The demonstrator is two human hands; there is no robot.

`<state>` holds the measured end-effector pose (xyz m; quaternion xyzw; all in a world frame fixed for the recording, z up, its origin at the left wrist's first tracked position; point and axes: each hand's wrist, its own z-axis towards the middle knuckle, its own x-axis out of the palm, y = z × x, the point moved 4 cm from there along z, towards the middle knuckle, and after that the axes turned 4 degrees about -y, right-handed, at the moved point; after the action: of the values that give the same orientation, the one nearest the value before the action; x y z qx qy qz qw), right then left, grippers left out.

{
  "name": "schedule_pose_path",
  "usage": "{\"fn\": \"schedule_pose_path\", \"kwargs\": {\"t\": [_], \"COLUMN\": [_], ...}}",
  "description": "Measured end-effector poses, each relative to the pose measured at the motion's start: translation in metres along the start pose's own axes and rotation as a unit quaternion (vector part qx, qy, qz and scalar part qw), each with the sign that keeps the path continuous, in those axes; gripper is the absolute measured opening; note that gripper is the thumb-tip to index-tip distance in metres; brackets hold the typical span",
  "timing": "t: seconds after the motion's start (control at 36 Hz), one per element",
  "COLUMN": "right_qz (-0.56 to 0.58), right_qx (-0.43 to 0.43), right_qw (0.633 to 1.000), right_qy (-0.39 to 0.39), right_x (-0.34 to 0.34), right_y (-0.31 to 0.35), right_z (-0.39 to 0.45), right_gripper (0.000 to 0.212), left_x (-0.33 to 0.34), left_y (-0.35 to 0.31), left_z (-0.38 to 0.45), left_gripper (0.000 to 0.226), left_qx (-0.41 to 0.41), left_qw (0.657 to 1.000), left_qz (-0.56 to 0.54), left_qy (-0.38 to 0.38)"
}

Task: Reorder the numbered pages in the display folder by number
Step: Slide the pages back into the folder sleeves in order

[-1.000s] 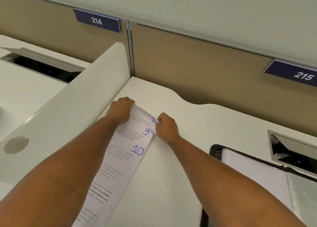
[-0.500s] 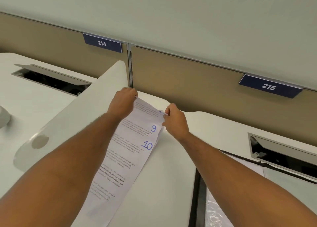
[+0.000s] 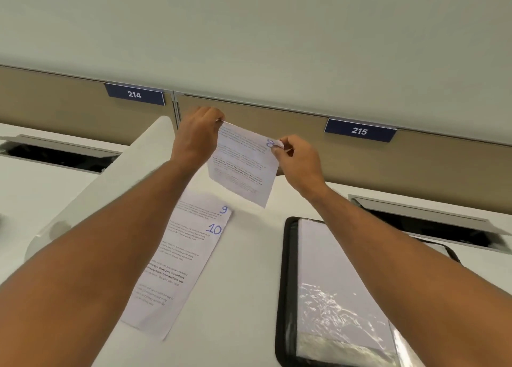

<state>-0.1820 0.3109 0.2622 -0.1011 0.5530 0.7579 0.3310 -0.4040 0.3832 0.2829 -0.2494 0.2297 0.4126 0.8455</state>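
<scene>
— Where is page 8 [image 3: 243,164]?
— Up in the air. The left hand [image 3: 198,136] pinches its top corner, the right hand [image 3: 297,158] pinches the other.
— And the folder [image 3: 285,283]?
— Open on the desk [image 3: 235,325], at four o'clock. Pages 9 and 10 [image 3: 180,255] lie at seven o'clock.

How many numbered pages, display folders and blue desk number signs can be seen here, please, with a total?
Numbered pages: 3 — page 8 held up by the left hand and right hand; page 9 and page 10 on the desk.
Display folders: 1.
Blue signs: 2 — sign 214, sign 215.
Total: 6.
</scene>
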Motion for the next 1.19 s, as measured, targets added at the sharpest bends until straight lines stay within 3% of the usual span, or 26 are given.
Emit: {"fn": "schedule_pose_path", "kwargs": {"t": [0.11,0.25,0.36,0.53,0.78,0.92,1.03,1.11,1.19], "right_qz": [0.023,0.036,0.067,0.15,0.137,0.141,0.151,0.151,0.164], "right_qx": [0.008,0.039,0.054,0.104,0.145,0.156,0.176,0.208,0.247], "right_qw": [0.999,0.997,0.993,0.977,0.964,0.957,0.947,0.944,0.946], "right_qy": [-0.038,-0.061,-0.079,-0.112,-0.174,-0.198,-0.223,-0.207,-0.134], "right_x": [-0.046,-0.099,-0.136,-0.184,-0.248,-0.275,-0.291,-0.299,-0.301], "right_y": [-0.006,-0.027,-0.045,-0.07,-0.118,-0.148,-0.172,-0.189,-0.206], "right_z": [-0.016,-0.039,-0.063,-0.093,-0.125,-0.142,-0.162,-0.18,-0.203], "right_gripper": [0.018,0.02,0.022,0.021,0.017,0.012,0.021,0.03,0.025], "left_x": [-0.005,-0.005,0.003,0.014,0.033,0.05,0.064,0.074,0.086], "left_y": [-0.035,-0.073,-0.105,-0.157,-0.239,-0.274,-0.299,-0.319,-0.334], "left_z": [-0.001,-0.005,-0.012,-0.027,-0.065,-0.092,-0.122,-0.15,-0.178], "left_gripper": [0.007,0.015,0.019,0.013,0.014,0.017,0.017,0.017,0.016], "left_qx": [0.03,0.002,-0.065,-0.154,-0.183,-0.241,-0.28,-0.309,-0.351], "left_qw": [0.999,0.998,0.986,0.956,0.934,0.909,0.897,0.887,0.869], "left_qz": [-0.018,-0.062,-0.149,-0.249,-0.299,-0.333,-0.335,-0.337,-0.341], "left_qy": [-0.022,-0.019,0.028,0.034,0.064,0.066,0.066,0.072,0.078]}}
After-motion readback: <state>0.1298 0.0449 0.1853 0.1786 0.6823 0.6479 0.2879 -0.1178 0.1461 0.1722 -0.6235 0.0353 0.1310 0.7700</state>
